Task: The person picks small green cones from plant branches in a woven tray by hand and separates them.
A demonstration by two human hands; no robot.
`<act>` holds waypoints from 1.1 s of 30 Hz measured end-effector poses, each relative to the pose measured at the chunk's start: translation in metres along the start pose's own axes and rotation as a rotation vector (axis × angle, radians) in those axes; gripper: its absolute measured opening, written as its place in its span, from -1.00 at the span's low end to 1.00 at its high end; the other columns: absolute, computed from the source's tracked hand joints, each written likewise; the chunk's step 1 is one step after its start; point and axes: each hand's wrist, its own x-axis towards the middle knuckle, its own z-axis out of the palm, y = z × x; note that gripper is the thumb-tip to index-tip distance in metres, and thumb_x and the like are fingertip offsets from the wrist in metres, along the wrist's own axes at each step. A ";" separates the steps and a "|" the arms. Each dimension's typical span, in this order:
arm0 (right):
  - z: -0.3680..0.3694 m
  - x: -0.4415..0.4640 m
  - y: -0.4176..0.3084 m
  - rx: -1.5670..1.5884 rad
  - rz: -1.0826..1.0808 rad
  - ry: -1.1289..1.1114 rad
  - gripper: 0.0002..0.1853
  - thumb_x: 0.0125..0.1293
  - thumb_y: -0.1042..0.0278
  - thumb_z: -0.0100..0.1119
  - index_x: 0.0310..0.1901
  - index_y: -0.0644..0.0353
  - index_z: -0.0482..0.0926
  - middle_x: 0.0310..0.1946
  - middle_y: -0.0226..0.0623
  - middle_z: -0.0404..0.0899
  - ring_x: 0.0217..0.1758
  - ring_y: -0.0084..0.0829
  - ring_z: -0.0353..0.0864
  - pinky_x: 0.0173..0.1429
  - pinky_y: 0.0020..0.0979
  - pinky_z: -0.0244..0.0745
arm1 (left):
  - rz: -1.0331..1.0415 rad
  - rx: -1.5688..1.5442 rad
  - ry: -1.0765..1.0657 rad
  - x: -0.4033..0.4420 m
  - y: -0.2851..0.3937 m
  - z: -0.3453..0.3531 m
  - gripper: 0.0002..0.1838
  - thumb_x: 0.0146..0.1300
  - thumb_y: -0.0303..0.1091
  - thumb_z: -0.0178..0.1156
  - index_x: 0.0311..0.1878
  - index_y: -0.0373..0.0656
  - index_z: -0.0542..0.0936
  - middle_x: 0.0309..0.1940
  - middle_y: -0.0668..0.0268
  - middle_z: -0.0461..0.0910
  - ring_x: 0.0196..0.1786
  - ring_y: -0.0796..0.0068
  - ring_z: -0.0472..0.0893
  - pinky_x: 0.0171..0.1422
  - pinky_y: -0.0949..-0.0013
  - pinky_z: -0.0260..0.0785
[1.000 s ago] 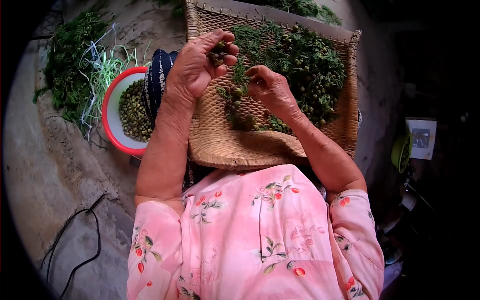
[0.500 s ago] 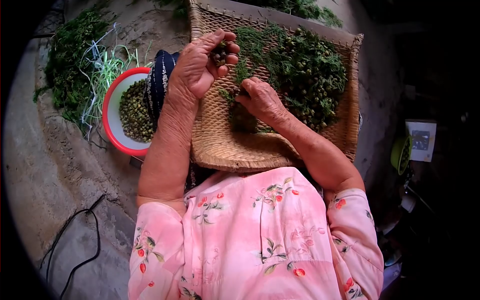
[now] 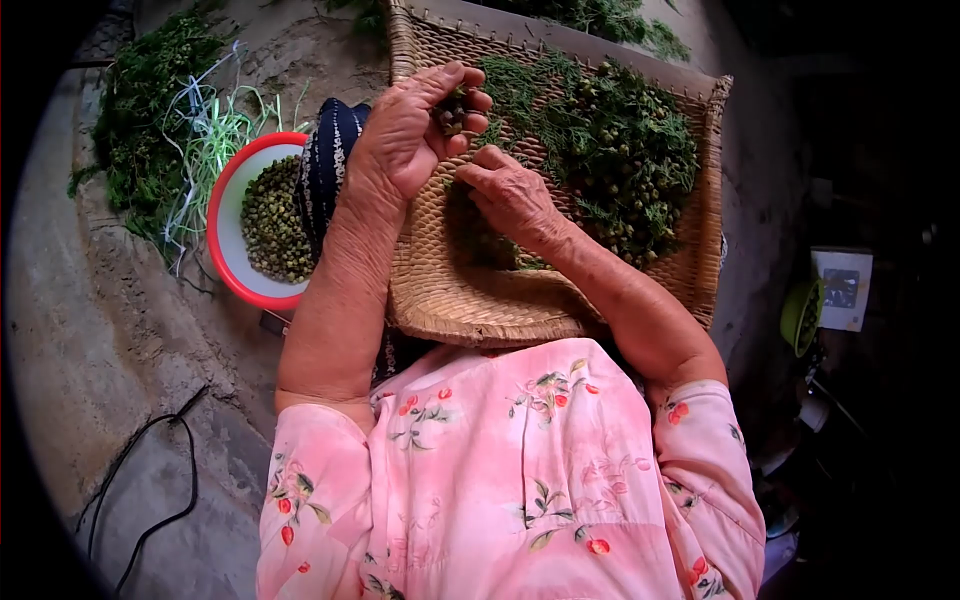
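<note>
Small round green-brown cones (image 3: 451, 112) rest in the cupped palm of my left hand (image 3: 408, 130), its fingers curled around them over the upper left of the woven basket (image 3: 440, 290). Just below and to the right, my right hand (image 3: 510, 198) has its thumb and fingers pinched together, back turned up; what they hold, if anything, is hidden. Beneath it lie dark green sprigs (image 3: 478, 240). A large heap of leafy sprigs with cones (image 3: 635, 150) covers the basket's right side.
Left of the basket, a red-rimmed white bowl (image 3: 225, 215) holds many cones, partly covered by dark patterned cloth (image 3: 325, 170). Green branches (image 3: 150, 120) and pale plastic strips (image 3: 205, 150) lie on the floor. A black cable (image 3: 190, 470) lies lower left, a green bowl (image 3: 795, 315) far right.
My right hand has moved left over the near sprigs, and its fingers have closed together. My left hand still cups the cones, slightly farther right in view.
</note>
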 end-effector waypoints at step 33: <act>-0.035 -0.012 0.006 0.154 0.055 -0.150 -0.79 0.06 0.54 0.22 -0.22 0.22 0.51 -0.37 -0.24 0.53 -0.28 -0.29 0.56 -0.21 -0.35 0.48 | -0.037 -0.047 -0.008 0.002 -0.001 -0.001 -0.65 0.30 -0.04 0.07 -0.20 -0.16 0.54 -0.40 0.26 0.58 -0.48 0.53 0.57 -0.66 0.66 0.28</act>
